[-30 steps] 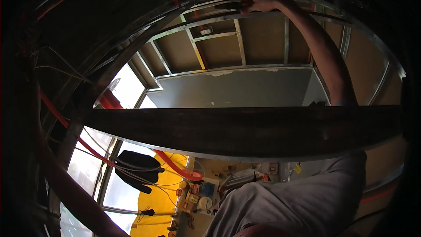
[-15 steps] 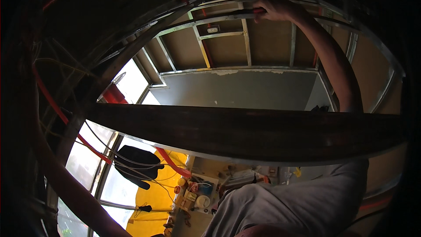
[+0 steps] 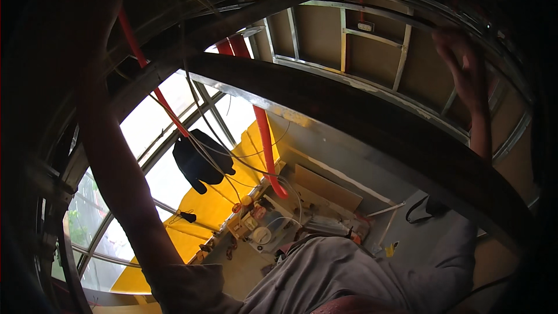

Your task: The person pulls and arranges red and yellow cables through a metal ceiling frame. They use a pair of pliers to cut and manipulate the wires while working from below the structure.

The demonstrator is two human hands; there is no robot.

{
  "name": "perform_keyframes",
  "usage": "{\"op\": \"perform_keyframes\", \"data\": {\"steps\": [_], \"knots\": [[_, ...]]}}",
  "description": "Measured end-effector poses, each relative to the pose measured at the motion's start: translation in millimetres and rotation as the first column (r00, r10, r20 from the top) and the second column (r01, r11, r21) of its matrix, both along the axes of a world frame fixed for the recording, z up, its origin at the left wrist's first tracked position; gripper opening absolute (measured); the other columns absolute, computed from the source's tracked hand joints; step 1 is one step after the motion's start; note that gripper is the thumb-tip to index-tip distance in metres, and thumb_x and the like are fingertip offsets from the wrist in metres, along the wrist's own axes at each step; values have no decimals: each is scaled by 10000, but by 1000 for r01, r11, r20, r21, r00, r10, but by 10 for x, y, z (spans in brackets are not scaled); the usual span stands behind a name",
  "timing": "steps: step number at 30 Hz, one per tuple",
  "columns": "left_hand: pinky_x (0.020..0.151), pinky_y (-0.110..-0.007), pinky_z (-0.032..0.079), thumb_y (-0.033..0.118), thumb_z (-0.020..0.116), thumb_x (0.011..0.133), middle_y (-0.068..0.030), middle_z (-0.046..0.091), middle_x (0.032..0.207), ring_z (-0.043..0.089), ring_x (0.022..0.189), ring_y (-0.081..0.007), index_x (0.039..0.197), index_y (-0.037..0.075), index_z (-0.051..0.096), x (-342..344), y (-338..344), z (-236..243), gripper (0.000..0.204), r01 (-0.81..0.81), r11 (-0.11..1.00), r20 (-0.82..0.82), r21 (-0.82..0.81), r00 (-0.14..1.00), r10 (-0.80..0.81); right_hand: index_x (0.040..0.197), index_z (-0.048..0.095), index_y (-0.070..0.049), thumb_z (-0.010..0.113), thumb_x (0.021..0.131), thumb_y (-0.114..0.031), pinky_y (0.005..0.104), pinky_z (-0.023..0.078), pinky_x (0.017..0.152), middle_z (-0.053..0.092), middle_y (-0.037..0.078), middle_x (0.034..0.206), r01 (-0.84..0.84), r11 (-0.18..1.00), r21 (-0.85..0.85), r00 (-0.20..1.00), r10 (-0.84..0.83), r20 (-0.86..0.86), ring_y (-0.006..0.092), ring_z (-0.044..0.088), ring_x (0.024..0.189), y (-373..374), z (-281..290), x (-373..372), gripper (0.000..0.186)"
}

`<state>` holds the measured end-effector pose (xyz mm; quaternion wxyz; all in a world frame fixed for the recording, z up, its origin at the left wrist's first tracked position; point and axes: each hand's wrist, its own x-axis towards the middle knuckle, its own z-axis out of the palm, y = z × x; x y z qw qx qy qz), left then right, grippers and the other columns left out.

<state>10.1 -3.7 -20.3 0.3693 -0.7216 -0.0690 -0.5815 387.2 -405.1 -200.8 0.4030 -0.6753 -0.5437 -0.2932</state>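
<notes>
My right hand (image 3: 465, 61) is raised at the upper right against a dark metal channel (image 3: 372, 11) of the overhead frame. Its fingers are bent; whatever they hold is lost in shadow. My left arm (image 3: 119, 157) reaches up on the left side, and its hand (image 3: 104, 6) is deep in the dark near a red corrugated conduit (image 3: 132, 40) and thin cables. The fingers of that hand cannot be made out. A wide dark beam (image 3: 325, 102) crosses in front of me, between my body and the raised right hand.
Loose cables (image 3: 200, 99) and another red conduit (image 3: 268, 157) hang down at the left. Beyond are windows (image 3: 157, 107), a yellow sheet (image 3: 197, 212) and a dark hanging garment (image 3: 200, 160). Below stands a cluttered work surface (image 3: 261, 235). A socket box (image 3: 365, 25) sits on the studded wall.
The view has swung round, tilting the beam down to the right. My left arm has come up higher into view. The red item seen in my right hand no longer shows.
</notes>
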Motion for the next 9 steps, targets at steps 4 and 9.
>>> {"op": "perform_keyframes", "data": {"steps": [4, 9], "knots": [[957, -428, 499, 441, 755, 833, -184, 583, 1298, 601, 1167, -315, 1376, 81, 489, 41, 101, -43, 703, 31, 999, 17, -17, 999, -31, 1253, 605, -109, 451, 1018, -474, 391, 408, 984, 594, 65, 1261, -563, 826, 36, 822, 564, -83, 225, 548, 1090, -67, -318, -525, 460], [954, -427, 501, 452, 748, 842, -185, 586, 1296, 603, 1166, -315, 1371, 76, 495, -229, 113, 131, 697, 11, 999, 40, -32, 999, -9, 1136, 656, -85, 360, 970, -519, 462, 325, 1030, 606, 61, 1115, -861, 311, 402, 290, 950, -115, 245, 488, 984, -98, -392, -1295, 550]]}}
